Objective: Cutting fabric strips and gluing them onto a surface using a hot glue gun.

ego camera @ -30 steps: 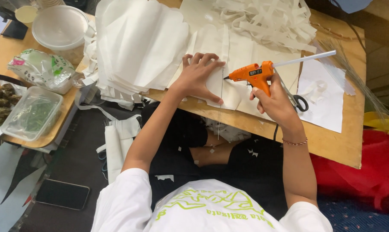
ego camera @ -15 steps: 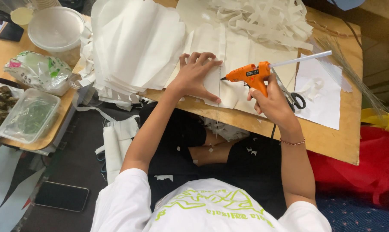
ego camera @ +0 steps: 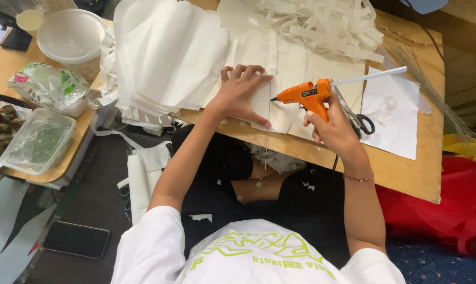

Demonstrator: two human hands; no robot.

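My right hand (ego camera: pixel 333 129) grips an orange glue gun (ego camera: pixel 305 94) with a white glue stick (ego camera: pixel 368 77) jutting out behind it. Its nozzle points left at a white paper piece (ego camera: pixel 280 79) lying on the wooden board (ego camera: pixel 406 168). My left hand (ego camera: pixel 242 93) lies flat on that paper, fingers spread, just left of the nozzle. A thin string of glue hangs down from the paper's edge over the board's front.
A stack of cut white paper sheets (ego camera: pixel 164 58) lies left of my hand, a heap of paper strips (ego camera: pixel 322 23) behind. Scissors (ego camera: pixel 357 120) rest right of the gun. At far left stand a bowl (ego camera: pixel 69 34), a bag (ego camera: pixel 48 87) and a plastic container (ego camera: pixel 35 142). A phone (ego camera: pixel 76 239) lies on the floor.
The glue gun and my right hand have moved slightly left toward my left hand, which stays pressed on the paper.
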